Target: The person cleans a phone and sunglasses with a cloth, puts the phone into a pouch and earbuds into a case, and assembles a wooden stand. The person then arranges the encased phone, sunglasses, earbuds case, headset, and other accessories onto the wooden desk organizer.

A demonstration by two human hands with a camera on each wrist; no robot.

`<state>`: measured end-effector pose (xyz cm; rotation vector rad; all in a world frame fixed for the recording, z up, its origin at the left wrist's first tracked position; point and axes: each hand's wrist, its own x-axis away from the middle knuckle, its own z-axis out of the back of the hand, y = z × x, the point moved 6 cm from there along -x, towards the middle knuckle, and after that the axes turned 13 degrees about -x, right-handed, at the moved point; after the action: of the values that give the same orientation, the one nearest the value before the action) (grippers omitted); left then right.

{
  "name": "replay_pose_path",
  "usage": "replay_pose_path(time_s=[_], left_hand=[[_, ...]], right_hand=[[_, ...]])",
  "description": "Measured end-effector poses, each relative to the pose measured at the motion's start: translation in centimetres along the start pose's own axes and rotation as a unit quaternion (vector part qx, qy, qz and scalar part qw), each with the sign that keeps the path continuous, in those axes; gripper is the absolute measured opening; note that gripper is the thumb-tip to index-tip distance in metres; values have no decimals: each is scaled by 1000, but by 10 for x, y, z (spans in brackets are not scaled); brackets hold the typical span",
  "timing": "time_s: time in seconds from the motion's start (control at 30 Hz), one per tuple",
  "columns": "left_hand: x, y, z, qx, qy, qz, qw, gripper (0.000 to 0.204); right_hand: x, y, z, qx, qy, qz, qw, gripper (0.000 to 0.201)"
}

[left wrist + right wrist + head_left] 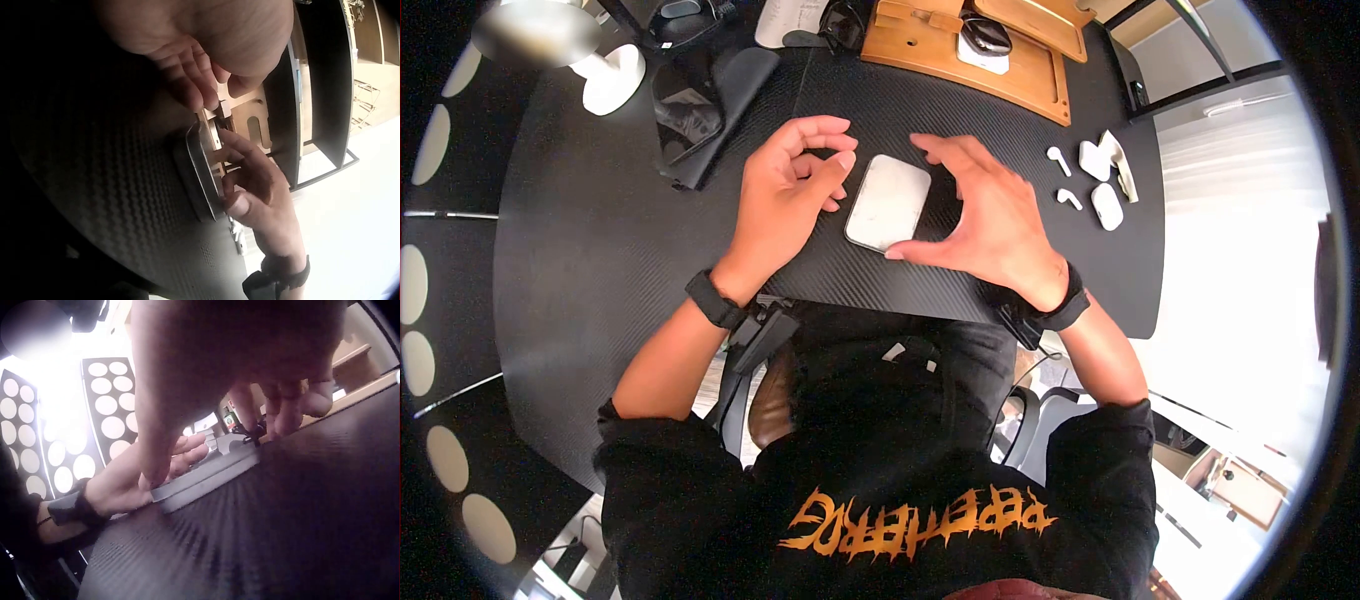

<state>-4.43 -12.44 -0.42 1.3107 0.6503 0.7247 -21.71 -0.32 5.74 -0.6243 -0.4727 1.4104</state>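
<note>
A flat, rounded tin (888, 203) with a pale, scuffed top lies on the black textured table (620, 220) between my hands. My right hand (1000, 215) arches over its right side, thumb right at the near corner and fingers spread past the far side. In the right wrist view, the thumb overlaps one end of the tin (206, 482). My left hand (785, 195) hovers just left of the tin, fingers loosely bent, holding nothing. From the left wrist, the tin's metal side (199, 172) shows, with the right hand (259, 190) beyond it.
Two white earbuds (1057, 160) and a white rounded case (1107, 206) lie at the right. A wooden stand (1020, 90) with a dark mouse-like object stands at the back. Back left are a black pouch (690, 105) and a white lamp base (613, 80).
</note>
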Motion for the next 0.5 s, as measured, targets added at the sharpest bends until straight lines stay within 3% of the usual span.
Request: replay_pose_path(time_s=[0.07, 0.17, 0.23, 0.47, 0.5], left_hand=[[0, 1, 0, 2, -1, 3, 1000, 35], [1, 0, 0, 8, -2, 3, 1000, 36], [1, 0, -1, 10, -2, 0, 1000, 36], [0, -1, 0, 18, -4, 7, 1000, 37], [0, -1, 0, 20, -5, 9, 1000, 37]], right_hand=[[1, 0, 0, -17, -32, -25, 999, 105], [6, -4, 3, -16, -25, 5, 1000, 106], [10, -6, -4, -6, -12, 101, 995, 106], [10, 6, 6, -82, -17, 59, 995, 89], [9, 12, 14, -113, -26, 17, 993, 88]])
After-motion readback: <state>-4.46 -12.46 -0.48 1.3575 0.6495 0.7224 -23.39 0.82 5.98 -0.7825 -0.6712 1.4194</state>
